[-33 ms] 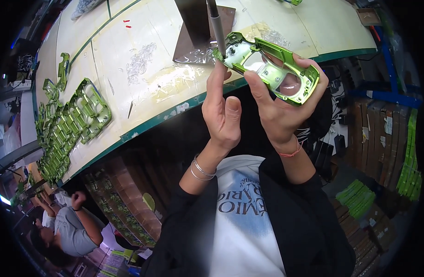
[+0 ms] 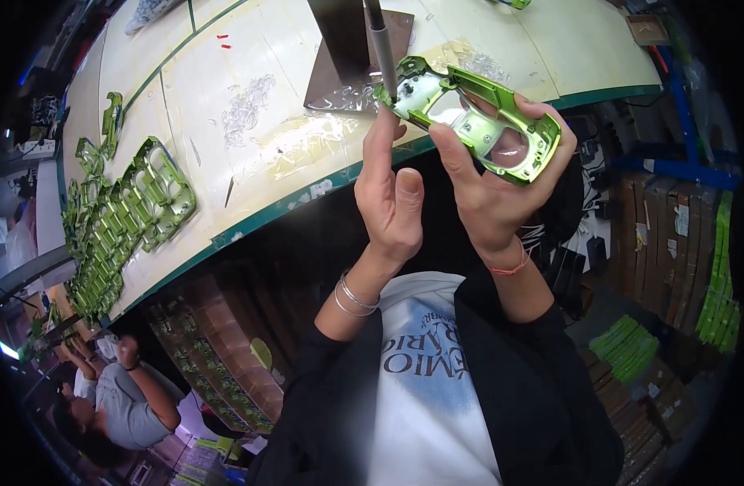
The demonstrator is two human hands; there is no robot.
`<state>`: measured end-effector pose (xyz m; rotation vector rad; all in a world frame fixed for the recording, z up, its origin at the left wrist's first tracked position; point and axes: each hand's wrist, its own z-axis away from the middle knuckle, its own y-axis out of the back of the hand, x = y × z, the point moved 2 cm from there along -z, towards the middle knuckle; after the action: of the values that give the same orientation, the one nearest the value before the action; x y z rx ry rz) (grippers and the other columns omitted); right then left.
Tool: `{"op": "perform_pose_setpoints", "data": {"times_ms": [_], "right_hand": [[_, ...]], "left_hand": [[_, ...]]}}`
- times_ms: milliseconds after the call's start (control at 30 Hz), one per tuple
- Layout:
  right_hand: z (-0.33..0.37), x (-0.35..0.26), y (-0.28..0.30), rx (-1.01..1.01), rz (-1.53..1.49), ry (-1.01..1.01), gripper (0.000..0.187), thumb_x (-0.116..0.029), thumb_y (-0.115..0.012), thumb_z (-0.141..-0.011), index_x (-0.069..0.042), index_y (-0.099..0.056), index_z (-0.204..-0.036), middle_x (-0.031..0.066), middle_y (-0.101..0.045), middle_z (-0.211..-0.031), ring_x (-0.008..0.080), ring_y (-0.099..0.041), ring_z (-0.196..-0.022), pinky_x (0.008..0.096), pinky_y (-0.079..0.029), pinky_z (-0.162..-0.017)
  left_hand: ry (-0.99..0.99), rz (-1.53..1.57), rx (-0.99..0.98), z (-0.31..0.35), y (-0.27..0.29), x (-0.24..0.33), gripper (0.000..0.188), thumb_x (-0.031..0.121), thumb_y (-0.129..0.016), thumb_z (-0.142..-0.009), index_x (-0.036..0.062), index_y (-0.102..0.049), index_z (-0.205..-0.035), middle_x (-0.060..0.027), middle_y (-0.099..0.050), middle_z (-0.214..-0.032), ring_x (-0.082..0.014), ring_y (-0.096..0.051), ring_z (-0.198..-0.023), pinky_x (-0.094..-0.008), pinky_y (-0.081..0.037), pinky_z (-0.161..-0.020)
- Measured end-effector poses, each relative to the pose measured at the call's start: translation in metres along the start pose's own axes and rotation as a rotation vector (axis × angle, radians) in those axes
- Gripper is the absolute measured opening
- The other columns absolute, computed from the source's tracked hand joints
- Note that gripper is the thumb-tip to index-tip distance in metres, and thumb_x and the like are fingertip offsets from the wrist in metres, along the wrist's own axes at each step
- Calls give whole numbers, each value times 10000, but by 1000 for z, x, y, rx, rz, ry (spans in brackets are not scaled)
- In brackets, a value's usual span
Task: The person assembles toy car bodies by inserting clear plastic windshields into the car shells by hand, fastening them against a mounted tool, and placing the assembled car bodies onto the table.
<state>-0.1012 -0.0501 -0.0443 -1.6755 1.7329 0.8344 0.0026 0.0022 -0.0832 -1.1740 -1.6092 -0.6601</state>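
- Desk brightly lit; the space beneath it sinks into deep shadow.
- Glossy tape and the green frame catch pale glare.
- White light burns out near the left rim.
- Co-worker's raised hand blurred.
- Fisheye bends desk edges; corners black.

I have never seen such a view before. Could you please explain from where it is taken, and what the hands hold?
There is no machine hand here: these are a person's two bare hands. A wide fisheye camera on the head looks down, so straight edges look bent. The right hand holds a shiny green part. The left hand reaches its other end, near the tip of a grey-sleeved rod. On the pale table lie small clear pieces and, at left, many similar green parts.
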Motion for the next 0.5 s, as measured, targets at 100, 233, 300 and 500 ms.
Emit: {"op": "perform_pose_setpoints", "data": {"times_ms": [100,233,300,500], "right_hand": [[2,2,2,-4,-9,-7,700,23,-835,-802,10,-340,-1297,195,-522,-1231,268,-633,-1145,334,-568,-931],[3,3,5,-1,51,31,710,15,-845,-792,11,-340,-1290,203,-525,-1233,271,-629,-1149,340,-566,-933],[3,1,4,-11,95,44,718,13,-850,-787,12,-337,-1289,210,-527,-1236,273,-629,-1148,344,-567,-933],[2,2,0,-71,82,130,777,13,-866,-767,5,-305,-1305,242,-517,-1258,292,-624,-1143,361,-572,-930]], "left_hand": [[-21,0,-21,-1,0,2,789,504,-490,-1038,-116,-347,-1504,-268,-506,-1434,-319,-544,-1275,-393,-415,-1071],[-37,-13,-12,-1,0,5,777,496,-487,-1041,-112,-351,-1504,-266,-510,-1429,-318,-543,-1279,-388,-411,-1074],[-38,-15,-8,0,1,5,777,497,-488,-1041,-112,-352,-1504,-266,-511,-1428,-317,-543,-1278,-385,-410,-1075],[-8,17,-3,-3,0,14,780,497,-484,-1043,-110,-343,-1511,-253,-510,-1433,-309,-538,-1284,-376,-403,-1080]]}}
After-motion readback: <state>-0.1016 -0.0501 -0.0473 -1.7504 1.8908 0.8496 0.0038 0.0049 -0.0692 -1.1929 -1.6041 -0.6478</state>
